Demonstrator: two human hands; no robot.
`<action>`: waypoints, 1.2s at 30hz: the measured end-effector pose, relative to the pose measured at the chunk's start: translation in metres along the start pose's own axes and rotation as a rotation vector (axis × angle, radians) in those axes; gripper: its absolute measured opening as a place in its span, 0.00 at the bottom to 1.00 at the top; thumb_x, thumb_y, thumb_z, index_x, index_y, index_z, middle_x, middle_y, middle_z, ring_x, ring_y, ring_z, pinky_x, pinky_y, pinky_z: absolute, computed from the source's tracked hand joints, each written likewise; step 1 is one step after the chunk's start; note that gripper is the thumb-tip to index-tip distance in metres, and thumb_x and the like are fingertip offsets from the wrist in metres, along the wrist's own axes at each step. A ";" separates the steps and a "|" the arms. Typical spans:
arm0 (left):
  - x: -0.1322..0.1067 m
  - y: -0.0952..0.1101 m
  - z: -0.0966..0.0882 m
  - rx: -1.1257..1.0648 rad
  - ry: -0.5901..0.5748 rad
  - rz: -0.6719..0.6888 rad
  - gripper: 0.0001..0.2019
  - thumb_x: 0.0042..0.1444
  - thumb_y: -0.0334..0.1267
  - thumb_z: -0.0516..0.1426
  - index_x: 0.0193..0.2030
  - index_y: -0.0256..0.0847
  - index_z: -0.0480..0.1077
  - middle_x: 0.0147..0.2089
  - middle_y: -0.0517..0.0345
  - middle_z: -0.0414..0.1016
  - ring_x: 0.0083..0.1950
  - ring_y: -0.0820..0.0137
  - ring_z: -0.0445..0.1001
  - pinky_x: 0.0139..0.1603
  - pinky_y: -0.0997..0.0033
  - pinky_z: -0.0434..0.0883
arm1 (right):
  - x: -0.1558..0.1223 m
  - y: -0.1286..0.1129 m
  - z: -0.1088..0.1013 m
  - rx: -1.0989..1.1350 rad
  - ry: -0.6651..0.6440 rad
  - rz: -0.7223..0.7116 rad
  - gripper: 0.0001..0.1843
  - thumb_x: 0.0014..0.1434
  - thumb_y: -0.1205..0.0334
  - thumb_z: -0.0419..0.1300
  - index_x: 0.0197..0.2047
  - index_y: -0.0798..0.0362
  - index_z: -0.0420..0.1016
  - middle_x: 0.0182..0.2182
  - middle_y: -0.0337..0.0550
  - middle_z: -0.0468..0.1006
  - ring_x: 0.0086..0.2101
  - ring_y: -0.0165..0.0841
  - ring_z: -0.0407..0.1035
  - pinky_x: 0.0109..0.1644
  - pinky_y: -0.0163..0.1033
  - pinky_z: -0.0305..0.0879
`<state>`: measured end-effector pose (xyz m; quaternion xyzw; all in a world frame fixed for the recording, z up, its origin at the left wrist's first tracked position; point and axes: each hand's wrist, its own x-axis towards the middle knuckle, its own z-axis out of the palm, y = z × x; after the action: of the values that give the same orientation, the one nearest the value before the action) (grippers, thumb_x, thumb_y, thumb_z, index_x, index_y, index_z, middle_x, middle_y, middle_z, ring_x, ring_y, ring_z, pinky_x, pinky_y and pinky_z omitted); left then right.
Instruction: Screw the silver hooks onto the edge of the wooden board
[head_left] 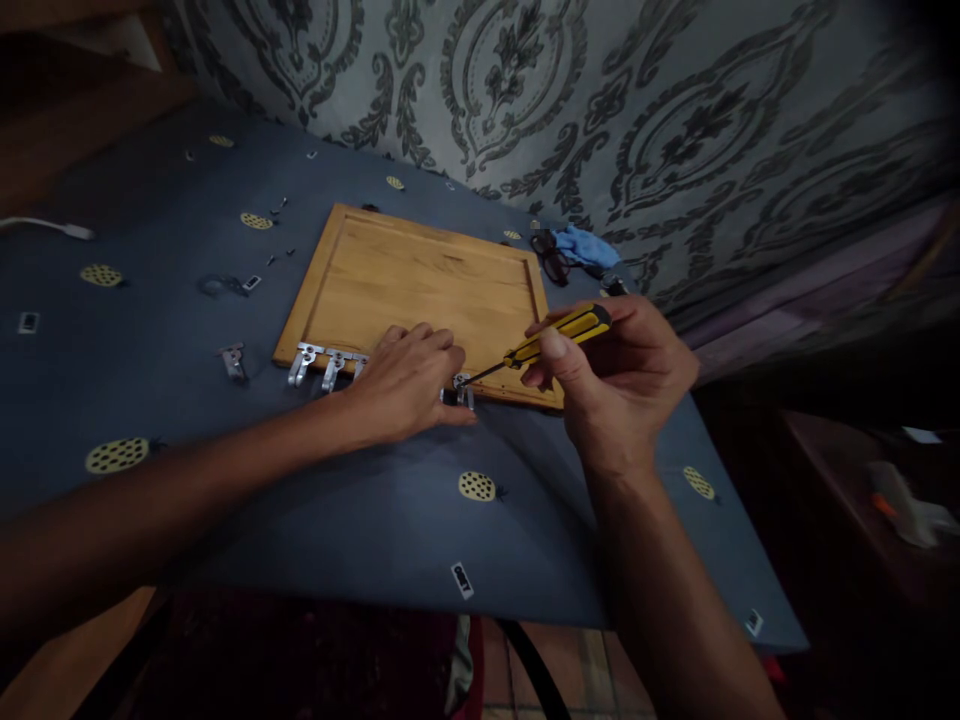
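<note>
Right hand (619, 375)'s pinching a yellow screwdriver (562, 335), tip (469, 382) at the hinge (460, 381) beside the left hand (412, 378), contact too murky to call. Left's curled over the wooden panel (427, 270), half-hiding another hinge (360, 366).

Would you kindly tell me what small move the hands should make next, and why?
Probably turn the screwdriver with the right hand: its tip appears to meet the hinge on the near edge of the wooden panel, while the left hand rests beside it.
</note>
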<state>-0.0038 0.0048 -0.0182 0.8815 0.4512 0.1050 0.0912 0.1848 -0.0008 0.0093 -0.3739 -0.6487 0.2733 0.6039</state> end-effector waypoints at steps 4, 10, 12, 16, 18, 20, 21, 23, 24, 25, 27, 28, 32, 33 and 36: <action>0.000 0.000 -0.001 -0.005 -0.013 -0.008 0.23 0.63 0.57 0.67 0.50 0.37 0.77 0.51 0.47 0.78 0.56 0.52 0.74 0.54 0.57 0.66 | 0.000 0.000 -0.004 0.005 -0.088 0.028 0.14 0.56 0.48 0.77 0.40 0.47 0.86 0.30 0.37 0.84 0.20 0.26 0.74 0.22 0.32 0.72; 0.000 0.000 -0.001 -0.015 -0.015 -0.007 0.25 0.62 0.59 0.67 0.50 0.37 0.77 0.51 0.47 0.78 0.56 0.51 0.74 0.54 0.56 0.67 | -0.001 -0.001 -0.003 -0.002 -0.079 0.026 0.14 0.56 0.48 0.77 0.36 0.48 0.83 0.34 0.38 0.87 0.19 0.25 0.72 0.21 0.33 0.71; 0.000 0.000 0.000 -0.010 -0.011 -0.009 0.25 0.62 0.58 0.67 0.51 0.37 0.77 0.50 0.47 0.78 0.56 0.51 0.74 0.54 0.56 0.67 | -0.001 -0.001 -0.002 0.005 -0.048 0.020 0.16 0.55 0.49 0.78 0.33 0.48 0.80 0.33 0.37 0.87 0.18 0.24 0.70 0.20 0.32 0.69; 0.000 0.000 0.001 -0.008 0.002 -0.008 0.25 0.62 0.58 0.67 0.51 0.37 0.77 0.50 0.47 0.78 0.55 0.52 0.74 0.55 0.57 0.67 | 0.000 0.001 -0.001 0.050 -0.033 0.011 0.18 0.52 0.49 0.80 0.33 0.47 0.78 0.31 0.35 0.87 0.18 0.26 0.71 0.19 0.32 0.69; -0.001 0.000 0.000 -0.010 0.003 -0.005 0.24 0.62 0.58 0.67 0.51 0.37 0.77 0.51 0.47 0.78 0.55 0.52 0.74 0.55 0.56 0.67 | 0.000 0.001 -0.003 0.046 -0.054 0.021 0.16 0.53 0.49 0.79 0.37 0.46 0.80 0.32 0.36 0.87 0.19 0.27 0.73 0.21 0.33 0.72; -0.001 0.000 0.000 -0.014 -0.009 -0.010 0.24 0.63 0.58 0.67 0.51 0.37 0.77 0.51 0.47 0.78 0.56 0.52 0.74 0.55 0.56 0.67 | 0.000 0.001 -0.005 0.042 -0.090 0.030 0.16 0.57 0.47 0.77 0.42 0.45 0.83 0.33 0.37 0.87 0.20 0.28 0.74 0.23 0.34 0.73; -0.001 0.000 -0.001 -0.016 -0.017 -0.012 0.24 0.63 0.58 0.67 0.51 0.37 0.77 0.51 0.47 0.78 0.56 0.52 0.74 0.55 0.56 0.67 | 0.000 0.000 -0.006 0.040 -0.107 0.035 0.16 0.58 0.47 0.75 0.45 0.45 0.84 0.33 0.38 0.87 0.21 0.28 0.75 0.24 0.34 0.74; 0.000 0.000 -0.002 -0.018 -0.025 -0.014 0.24 0.63 0.58 0.67 0.51 0.37 0.77 0.52 0.47 0.78 0.57 0.51 0.74 0.56 0.55 0.67 | -0.001 -0.001 -0.007 0.032 -0.123 0.042 0.16 0.60 0.47 0.74 0.46 0.45 0.85 0.34 0.38 0.87 0.21 0.27 0.75 0.24 0.35 0.74; 0.000 0.001 -0.002 -0.017 -0.024 -0.014 0.24 0.63 0.57 0.67 0.51 0.37 0.77 0.52 0.47 0.78 0.57 0.51 0.74 0.56 0.55 0.67 | -0.001 -0.002 -0.007 0.023 -0.121 0.044 0.15 0.60 0.47 0.75 0.45 0.46 0.86 0.34 0.38 0.87 0.20 0.27 0.74 0.24 0.35 0.74; 0.000 0.001 -0.002 -0.015 -0.021 -0.013 0.24 0.63 0.57 0.67 0.51 0.37 0.77 0.52 0.47 0.78 0.57 0.51 0.74 0.56 0.55 0.67 | -0.001 -0.003 -0.006 0.015 -0.113 0.040 0.14 0.59 0.48 0.75 0.42 0.46 0.86 0.34 0.38 0.87 0.20 0.26 0.74 0.23 0.34 0.74; 0.000 0.000 -0.001 -0.010 -0.015 -0.011 0.24 0.63 0.57 0.67 0.51 0.37 0.77 0.52 0.47 0.78 0.57 0.51 0.74 0.56 0.55 0.67 | 0.000 -0.003 -0.005 0.011 -0.084 0.015 0.14 0.56 0.49 0.78 0.36 0.47 0.83 0.34 0.37 0.87 0.19 0.25 0.72 0.22 0.33 0.72; 0.000 0.000 -0.001 -0.009 -0.013 -0.010 0.24 0.63 0.58 0.67 0.51 0.37 0.77 0.52 0.46 0.78 0.57 0.51 0.74 0.56 0.55 0.67 | 0.000 -0.003 -0.004 0.011 -0.070 0.003 0.15 0.54 0.49 0.79 0.34 0.47 0.82 0.34 0.37 0.87 0.18 0.25 0.71 0.20 0.33 0.71; 0.000 0.000 -0.001 -0.018 -0.021 -0.007 0.24 0.63 0.58 0.66 0.52 0.37 0.77 0.51 0.46 0.78 0.57 0.51 0.74 0.55 0.56 0.67 | 0.000 0.000 0.000 0.017 -0.010 -0.011 0.19 0.52 0.47 0.79 0.32 0.46 0.76 0.30 0.35 0.86 0.16 0.25 0.69 0.17 0.34 0.68; 0.000 0.000 -0.001 -0.019 -0.019 -0.009 0.24 0.63 0.57 0.67 0.51 0.37 0.77 0.51 0.46 0.78 0.56 0.51 0.74 0.55 0.56 0.67 | 0.000 0.001 0.000 0.023 0.019 -0.020 0.19 0.52 0.47 0.79 0.33 0.46 0.76 0.29 0.34 0.86 0.16 0.26 0.69 0.17 0.34 0.67; -0.001 -0.001 -0.001 -0.021 -0.011 -0.009 0.23 0.63 0.56 0.67 0.50 0.37 0.77 0.51 0.46 0.78 0.56 0.52 0.74 0.55 0.56 0.67 | -0.001 0.000 0.001 0.053 0.097 -0.057 0.17 0.55 0.51 0.79 0.34 0.46 0.76 0.29 0.33 0.85 0.17 0.25 0.70 0.17 0.32 0.67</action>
<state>-0.0050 0.0049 -0.0173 0.8790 0.4535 0.1045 0.1036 0.1840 -0.0017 0.0089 -0.3519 -0.6215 0.2545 0.6520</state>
